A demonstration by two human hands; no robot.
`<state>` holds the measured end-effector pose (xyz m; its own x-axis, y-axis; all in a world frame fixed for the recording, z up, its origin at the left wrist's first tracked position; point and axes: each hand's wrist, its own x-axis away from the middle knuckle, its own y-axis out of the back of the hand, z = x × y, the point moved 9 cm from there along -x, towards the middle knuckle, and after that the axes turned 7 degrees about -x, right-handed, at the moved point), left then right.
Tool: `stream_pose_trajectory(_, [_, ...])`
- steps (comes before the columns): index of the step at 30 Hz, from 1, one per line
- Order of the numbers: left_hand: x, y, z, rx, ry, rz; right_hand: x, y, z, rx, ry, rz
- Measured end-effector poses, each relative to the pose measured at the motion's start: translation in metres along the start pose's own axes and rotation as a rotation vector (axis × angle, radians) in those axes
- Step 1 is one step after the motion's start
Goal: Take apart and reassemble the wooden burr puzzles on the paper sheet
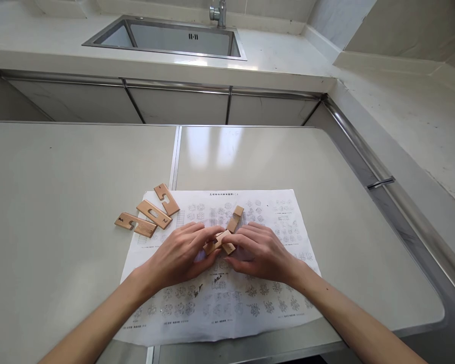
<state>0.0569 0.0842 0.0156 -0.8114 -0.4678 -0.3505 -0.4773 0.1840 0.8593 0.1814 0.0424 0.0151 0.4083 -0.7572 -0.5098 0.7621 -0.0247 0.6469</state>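
My left hand (pixel 185 250) and my right hand (pixel 263 250) meet low over a printed sheet (pixel 284 303). Small notched wooden puzzle pieces (pixel 223 237) lie between them, pinched by the fingers of both hands. The fingers partly cover these pieces, so how they fit together cannot be made out. Just beyond my fingertips another wooden puzzle piece (pixel 235 219) rests on the sheet, pointing away from me. To the left of my left hand are three flat slotted wooden pieces, marked 1 (pixel 170 203), 2 (pixel 161 216) and 3 (pixel 146 228).
The sheet carries rows of small line diagrams and lies on a pale folding table (pixel 326 172) with a metal seam (pixel 176 151). Behind the table a counter (pixel 276 55) holds a steel sink (pixel 163 38) and a tap (pixel 222 14). Another counter (pixel 420 106) runs along the right.
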Motion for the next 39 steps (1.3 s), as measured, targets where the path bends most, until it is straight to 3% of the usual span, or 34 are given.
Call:
stream_pose_trajectory(20, [-0.005,0.003,-0.006,0.006,0.021,-0.054,0.002,0.003,0.000,0.012,-0.001,-0.058])
stream_pose_trajectory(31, [-0.008,0.007,-0.016,-0.102,-0.064,-0.087,0.001,0.007,0.001,-0.014,0.001,-0.101])
stream_pose_trajectory(39, [-0.001,0.010,-0.005,-0.076,0.045,-0.161,0.003,0.012,-0.003,-0.060,-0.041,-0.156])
